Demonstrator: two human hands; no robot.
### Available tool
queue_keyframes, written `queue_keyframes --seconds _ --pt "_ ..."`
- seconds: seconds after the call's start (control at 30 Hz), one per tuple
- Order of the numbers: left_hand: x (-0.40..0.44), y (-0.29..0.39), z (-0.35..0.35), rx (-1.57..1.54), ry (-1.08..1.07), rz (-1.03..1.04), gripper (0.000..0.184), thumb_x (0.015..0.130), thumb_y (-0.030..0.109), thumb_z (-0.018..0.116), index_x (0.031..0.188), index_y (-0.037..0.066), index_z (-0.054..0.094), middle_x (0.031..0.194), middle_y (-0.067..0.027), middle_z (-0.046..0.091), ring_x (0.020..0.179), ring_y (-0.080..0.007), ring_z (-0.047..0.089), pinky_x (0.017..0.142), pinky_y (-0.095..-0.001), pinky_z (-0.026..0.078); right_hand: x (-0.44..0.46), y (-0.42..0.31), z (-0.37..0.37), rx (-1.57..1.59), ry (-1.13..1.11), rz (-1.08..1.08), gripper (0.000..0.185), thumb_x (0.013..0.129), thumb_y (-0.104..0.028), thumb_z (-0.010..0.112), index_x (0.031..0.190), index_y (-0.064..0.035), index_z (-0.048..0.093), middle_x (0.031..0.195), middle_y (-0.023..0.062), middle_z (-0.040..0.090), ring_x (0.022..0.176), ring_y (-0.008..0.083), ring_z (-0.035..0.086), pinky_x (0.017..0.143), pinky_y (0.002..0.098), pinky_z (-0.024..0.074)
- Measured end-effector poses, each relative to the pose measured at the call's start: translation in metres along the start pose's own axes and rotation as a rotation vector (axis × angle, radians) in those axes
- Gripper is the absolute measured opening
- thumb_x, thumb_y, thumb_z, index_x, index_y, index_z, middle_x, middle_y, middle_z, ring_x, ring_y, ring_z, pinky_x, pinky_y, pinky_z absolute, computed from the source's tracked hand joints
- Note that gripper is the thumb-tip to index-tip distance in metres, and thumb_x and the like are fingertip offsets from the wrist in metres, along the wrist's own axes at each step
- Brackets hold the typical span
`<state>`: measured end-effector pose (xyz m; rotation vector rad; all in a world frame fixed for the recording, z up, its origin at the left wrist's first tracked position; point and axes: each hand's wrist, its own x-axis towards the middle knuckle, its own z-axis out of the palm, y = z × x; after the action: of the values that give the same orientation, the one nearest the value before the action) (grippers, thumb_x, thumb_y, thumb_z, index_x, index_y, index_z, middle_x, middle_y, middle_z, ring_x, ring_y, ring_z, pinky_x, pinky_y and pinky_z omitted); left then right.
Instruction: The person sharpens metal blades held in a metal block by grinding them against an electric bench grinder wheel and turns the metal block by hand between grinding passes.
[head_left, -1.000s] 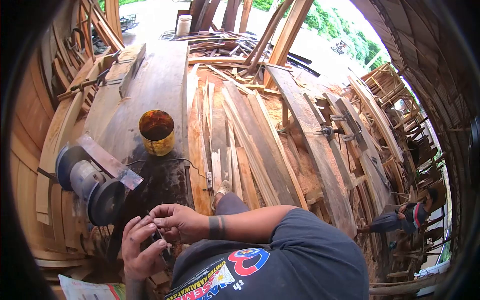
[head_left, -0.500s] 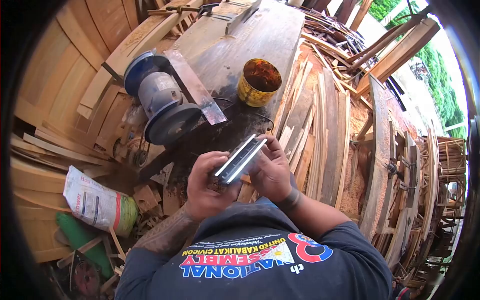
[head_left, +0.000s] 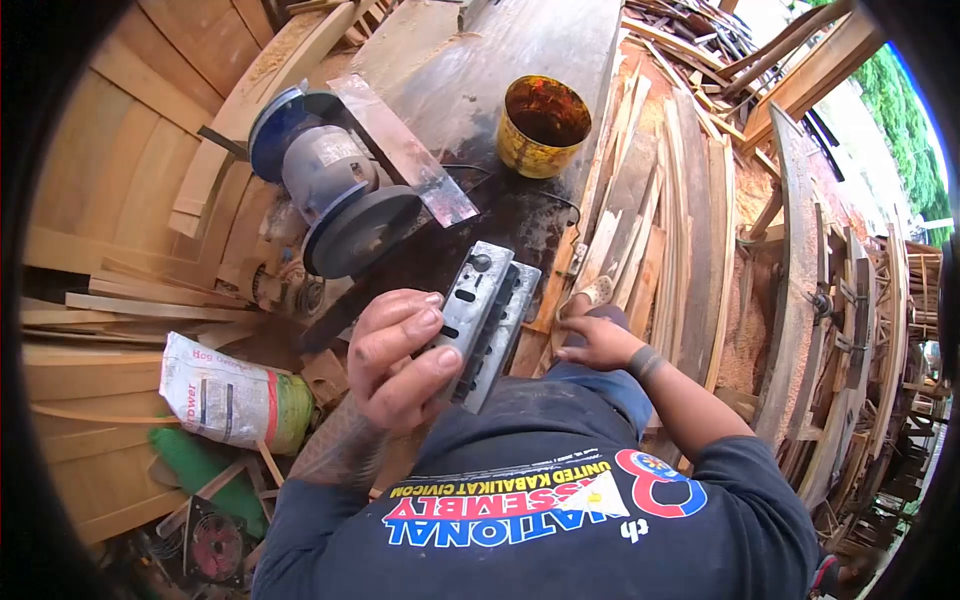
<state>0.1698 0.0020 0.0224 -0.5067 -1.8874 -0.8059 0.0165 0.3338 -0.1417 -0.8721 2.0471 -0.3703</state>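
Head view: the metal point(head_left: 478, 320) lies right of my left fingers point(head_left: 425, 375), which pinch its side, long axis slanting toward the surface point(head_left: 450, 95); my right hand point(head_left: 606, 340), loosely spread, is farther off, near my leg point(head_left: 625, 395).

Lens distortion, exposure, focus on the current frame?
Head view: heavy fisheye, black surround, weathered plank at right bowing; head view: outdoor ground at upper right nearly blown out; head view: slotted metal piece in the left hand sharp enough to show its slots; head view: yellow-stained bucket dark inside.
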Motion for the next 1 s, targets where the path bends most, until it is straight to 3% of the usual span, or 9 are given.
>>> queue_keyframes --seconds 0.03,0.13,0.17,0.23,0.33,0.63,0.73,1.0 --pt "-0.001 -0.002 -0.004 0.019 -0.039 0.015 0.042 0.093 0.014 0.086 0.128 0.009 0.063 0.128 -0.0196 0.063 0.110 -0.0389 0.074 0.087 -0.0541 0.067 0.002 0.023 0.021 -0.160 -0.041 0.078 0.080 0.096 -0.072 0.069 0.155 -0.0171 0.063 0.167 0.0166 0.053 0.155 0.0486 0.046 0.126 0.0649 0.0358" --pt "0.001 -0.004 -0.002 -0.025 0.007 0.003 0.043 0.093 0.013 0.085 0.129 0.010 0.062 0.127 -0.0192 0.062 0.111 -0.0391 0.074 0.089 -0.0547 0.067 -0.007 0.033 0.053 -0.129 -0.018 0.417 0.087 0.090 -0.082 0.066 0.159 -0.0284 0.061 0.178 0.0158 0.037 0.164 0.0525 0.025 0.127 0.0779 0.0198" --pt "0.001 -0.003 -0.001 -0.026 0.012 -0.007 0.044 0.094 0.013 0.085 0.131 0.011 0.061 0.127 -0.0194 0.061 0.112 -0.0394 0.073 0.089 -0.0552 0.067 -0.001 0.042 0.056 -0.046 -0.045 0.448 0.088 0.088 -0.084 0.066 0.161 -0.0347 0.059 0.183 0.0150 0.025 0.167 0.0546 0.013 0.123 0.0852 0.0109" --pt "0.003 -0.003 0.000 -0.030 0.016 -0.025 0.048 0.094 0.013 0.085 0.133 0.012 0.059 0.128 -0.0196 0.061 0.114 -0.0399 0.073 0.091 -0.0561 0.066 0.001 0.030 0.052 -0.073 -0.059 0.466 0.086 0.089 -0.083 0.066 0.160 -0.0342 0.060 0.183 0.0154 0.026 0.167 0.0543 0.014 0.125 0.0830 0.0123" --pt "0.000 -0.011 -0.002 -0.057 -0.030 0.007 0.059 0.099 0.032 0.084 0.142 0.010 0.051 0.137 -0.0230 0.056 0.126 -0.0444 0.068 0.102 -0.0600 0.061 0.003 0.026 0.054 -0.056 -0.042 0.477 0.085 0.090 -0.083 0.065 0.159 -0.0336 0.062 0.182 0.0158 0.028 0.167 0.0544 0.015 0.128 0.0776 0.0114" --pt "0.005 -0.011 0.010 -0.205 0.084 -0.095 0.052 0.100 0.028 0.082 0.135 0.008 0.050 0.126 -0.0203 0.061 0.108 -0.0398 0.075 0.093 -0.0534 0.065 0.004 0.024 0.050 -0.032 -0.005 0.485 0.080 0.092 -0.081 0.064 0.156 -0.0332 0.065 0.181 0.0158 0.032 0.167 0.0537 0.017 0.129 0.0766 0.0125" --pt "0.007 -0.015 0.004 -0.215 0.021 -0.067 0.051 0.100 0.025 0.083 0.136 0.008 0.051 0.126 -0.0194 0.061 0.104 -0.0382 0.075 0.088 -0.0517 0.065 0.003 0.022 0.049 -0.038 -0.006 0.480 0.079 0.092 -0.080 0.064 0.156 -0.0336 0.065 0.180 0.0159 0.034 0.166 0.0542 0.018 0.128 0.0773 0.0136" --pt "0.010 -0.010 0.006 -0.218 0.002 -0.069 0.053 0.098 0.024 0.084 0.136 0.009 0.052 0.123 -0.0169 0.062 0.106 -0.0372 0.073 0.083 -0.0502 0.063 0.004 0.025 0.050 -0.051 -0.008 0.470 0.077 0.093 -0.081 0.064 0.154 -0.0338 0.067 0.181 0.0160 0.032 0.165 0.0539 0.021 0.126 0.0808 0.0152"
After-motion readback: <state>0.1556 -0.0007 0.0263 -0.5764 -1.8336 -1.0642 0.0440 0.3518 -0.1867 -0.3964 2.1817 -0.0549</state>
